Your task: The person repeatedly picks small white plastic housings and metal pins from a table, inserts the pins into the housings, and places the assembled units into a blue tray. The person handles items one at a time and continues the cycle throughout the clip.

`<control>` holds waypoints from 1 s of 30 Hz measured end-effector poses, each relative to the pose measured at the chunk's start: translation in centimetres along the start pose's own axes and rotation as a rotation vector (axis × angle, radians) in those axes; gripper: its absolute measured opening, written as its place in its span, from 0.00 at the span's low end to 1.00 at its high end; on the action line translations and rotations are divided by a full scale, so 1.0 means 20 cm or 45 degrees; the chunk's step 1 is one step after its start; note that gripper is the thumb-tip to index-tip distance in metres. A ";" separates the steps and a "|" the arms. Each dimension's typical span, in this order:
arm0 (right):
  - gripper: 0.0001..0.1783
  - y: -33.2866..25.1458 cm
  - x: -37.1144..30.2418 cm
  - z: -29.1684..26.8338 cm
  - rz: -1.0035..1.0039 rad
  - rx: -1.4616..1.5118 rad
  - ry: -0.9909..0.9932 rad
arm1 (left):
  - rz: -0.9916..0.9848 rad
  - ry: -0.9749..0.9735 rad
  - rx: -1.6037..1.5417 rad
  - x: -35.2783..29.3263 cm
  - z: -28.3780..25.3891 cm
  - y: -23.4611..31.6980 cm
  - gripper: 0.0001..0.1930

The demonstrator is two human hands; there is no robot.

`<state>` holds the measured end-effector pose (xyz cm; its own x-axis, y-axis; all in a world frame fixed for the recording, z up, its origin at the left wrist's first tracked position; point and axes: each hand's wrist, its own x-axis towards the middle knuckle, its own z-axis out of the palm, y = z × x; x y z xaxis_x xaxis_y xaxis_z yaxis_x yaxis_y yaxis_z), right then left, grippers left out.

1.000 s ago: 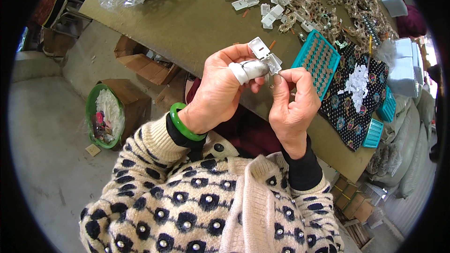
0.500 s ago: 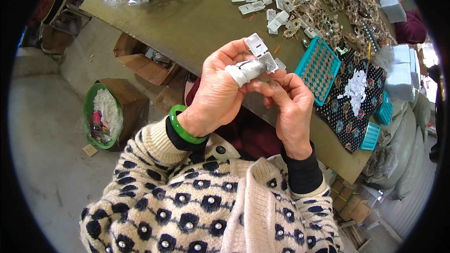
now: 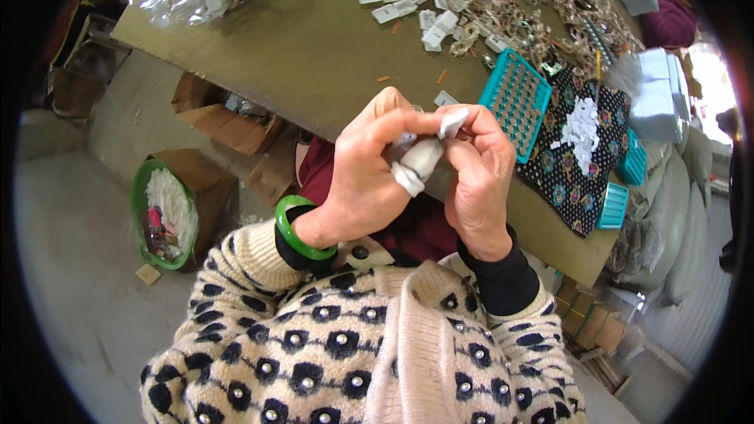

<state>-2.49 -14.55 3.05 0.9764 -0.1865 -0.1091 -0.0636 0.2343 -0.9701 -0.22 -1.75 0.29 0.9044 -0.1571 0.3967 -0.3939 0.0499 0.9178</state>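
Observation:
My left hand [image 3: 365,169] and my right hand [image 3: 479,184] meet just off the table's near edge. Between their fingertips is a small white plastic case [image 3: 453,122], mostly covered by fingers, so whether its lid is up or down does not show. A white and grey wrapping [image 3: 418,165] covers my left thumb, which points at the case. My left forefinger reaches across to the case's top edge. My right thumb and curled fingers press on it from the other side. On the table just beyond the fingers lies another small white piece [image 3: 445,99].
Loose white cases [image 3: 389,12] and tangled clear cords [image 3: 510,4] heap at the back of the table [image 3: 314,55]. A teal tray [image 3: 514,102] of round metal parts stands right, beside patterned cloth [image 3: 561,184] bearing white bits [image 3: 581,133]. A green basket [image 3: 141,212] and cardboard box [image 3: 228,122] sit left.
The white case, earlier unfolded with its lid raised above my left hand, is now largely hidden between both hands. My left forefinger has come over it, and my right fingers have moved up to it.

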 end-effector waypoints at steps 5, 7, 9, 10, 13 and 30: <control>0.10 0.00 0.00 -0.07 0.046 -0.115 -0.057 | -0.012 0.011 -0.080 -0.01 0.04 -0.01 0.13; 0.05 -0.01 -0.02 -0.12 -0.040 -0.172 -0.092 | -0.300 -0.058 -0.421 0.01 0.02 -0.02 0.13; 0.05 -0.04 0.03 -0.24 -0.401 -0.705 0.048 | -0.673 -0.010 -0.958 0.00 0.01 -0.01 0.13; 0.05 -0.06 0.05 -0.32 -0.506 -0.959 0.178 | -0.743 -0.086 -1.001 0.01 -0.02 -0.01 0.14; 0.04 -0.08 0.20 -0.54 -0.998 -1.622 0.421 | -0.874 -0.144 -1.093 0.02 -0.02 -0.01 0.14; 0.04 -0.11 0.26 -0.80 -0.594 -1.332 0.127 | -1.039 -0.239 -0.962 0.14 0.17 -0.02 0.07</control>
<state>-0.56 -31.38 1.10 0.9322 -0.1327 0.3366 0.1137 -0.7757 -0.6207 1.94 -5.53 1.05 0.7818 -0.5587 -0.2769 0.5618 0.4384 0.7016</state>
